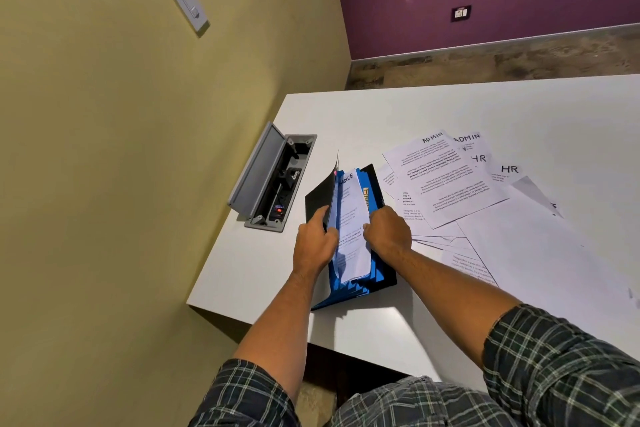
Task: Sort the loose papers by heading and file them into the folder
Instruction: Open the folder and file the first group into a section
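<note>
A black expanding folder [379, 279] with blue dividers lies open on the white table [398, 107]. A white sheet headed "…NANCE" [351, 218] stands in a pocket beside an orange tab. My left hand [315, 239] holds the black front cover and the sheet's left edge. My right hand [388, 230] presses the blue dividers back at the sheet's right edge. Loose papers lie to the right: two headed ADMIN [446, 180] and two headed HR [509, 170], partly overlapping.
An open grey cable and socket box [273, 177] is sunk into the table left of the folder. More white sheets [519, 253] spread over the table's right side. The table's left edge and near corner are close to the folder.
</note>
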{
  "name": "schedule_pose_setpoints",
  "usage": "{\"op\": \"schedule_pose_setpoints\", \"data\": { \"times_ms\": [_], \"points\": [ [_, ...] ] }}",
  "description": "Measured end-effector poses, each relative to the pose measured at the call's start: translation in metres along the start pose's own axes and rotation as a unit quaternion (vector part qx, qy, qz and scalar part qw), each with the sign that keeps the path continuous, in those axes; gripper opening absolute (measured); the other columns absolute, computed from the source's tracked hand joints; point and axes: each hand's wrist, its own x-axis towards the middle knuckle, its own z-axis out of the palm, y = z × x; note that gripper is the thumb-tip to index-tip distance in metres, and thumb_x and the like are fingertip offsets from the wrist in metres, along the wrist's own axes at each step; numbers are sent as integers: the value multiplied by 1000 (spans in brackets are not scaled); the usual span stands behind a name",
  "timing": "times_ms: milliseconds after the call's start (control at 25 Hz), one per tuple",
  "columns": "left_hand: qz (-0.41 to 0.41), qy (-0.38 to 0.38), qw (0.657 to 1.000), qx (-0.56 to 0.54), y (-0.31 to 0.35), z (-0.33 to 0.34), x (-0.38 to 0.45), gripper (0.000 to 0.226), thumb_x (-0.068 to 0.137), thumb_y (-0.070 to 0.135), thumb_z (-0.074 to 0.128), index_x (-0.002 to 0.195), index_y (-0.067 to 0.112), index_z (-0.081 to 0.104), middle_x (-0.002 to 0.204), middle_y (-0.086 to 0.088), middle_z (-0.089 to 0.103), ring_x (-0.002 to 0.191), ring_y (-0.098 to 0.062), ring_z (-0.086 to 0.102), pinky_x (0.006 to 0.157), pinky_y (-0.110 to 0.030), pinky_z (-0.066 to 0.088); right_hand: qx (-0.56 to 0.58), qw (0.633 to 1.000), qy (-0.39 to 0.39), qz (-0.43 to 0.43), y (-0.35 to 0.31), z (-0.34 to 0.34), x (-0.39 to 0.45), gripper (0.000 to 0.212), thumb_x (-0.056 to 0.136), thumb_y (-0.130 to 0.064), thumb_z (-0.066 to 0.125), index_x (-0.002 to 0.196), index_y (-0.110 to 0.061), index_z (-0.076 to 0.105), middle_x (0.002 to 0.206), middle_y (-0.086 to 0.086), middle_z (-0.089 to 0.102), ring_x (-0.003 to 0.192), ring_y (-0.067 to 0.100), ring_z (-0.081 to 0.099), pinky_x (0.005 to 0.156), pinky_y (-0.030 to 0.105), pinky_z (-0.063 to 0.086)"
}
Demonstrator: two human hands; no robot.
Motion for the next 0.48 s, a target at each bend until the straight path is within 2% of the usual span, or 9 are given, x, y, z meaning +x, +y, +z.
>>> {"op": "schedule_pose_setpoints", "data": {
  "times_ms": [80, 280, 400, 480],
  "points": [
    [2, 1, 1000, -9, 0, 2, -1, 40, 98, 29, 53, 136, 19, 48, 117, 0, 68, 86, -12, 68, 59, -24, 59, 19, 999, -6, 31, 1, 1, -1, 31, 93, -31, 65, 113, -7, 67, 109, 8, 69, 92, 26, 68, 71, 32, 53],
    [6, 4, 1000, -14, 3, 4, -1, 40, 98, 30, 54, 136, 21, 48, 119, -1, 67, 82, -7, 66, 56, -17, 53, 41, 993, -1, 108, -1, 0, -2, 29, 90, -32, 67, 111, -12, 68, 103, 7, 73, 80, 23, 64, 63, 29, 44],
    [8, -9, 1000, 15, -1, 3, -2, 41, 99, 30, 54, 137, 20, 47, 123, -3, 66, 88, -15, 66, 57, -18, 55, 38, 993, -53, 100, 1, -2, 0, 37, 84, -40, 75, 108, -13, 66, 101, 5, 72, 85, 23, 69, 67, 31, 53],
    [15, -24, 997, 67, -3, 2, -3, 39, 99, 30, 53, 136, 17, 48, 125, -6, 66, 96, -21, 67, 66, -25, 59, 48, 992, -103, 62, 6, -3, 0, 37, 81, -45, 78, 98, -13, 68, 96, 2, 73, 84, 21, 71, 75, 36, 60]
  ]
}}
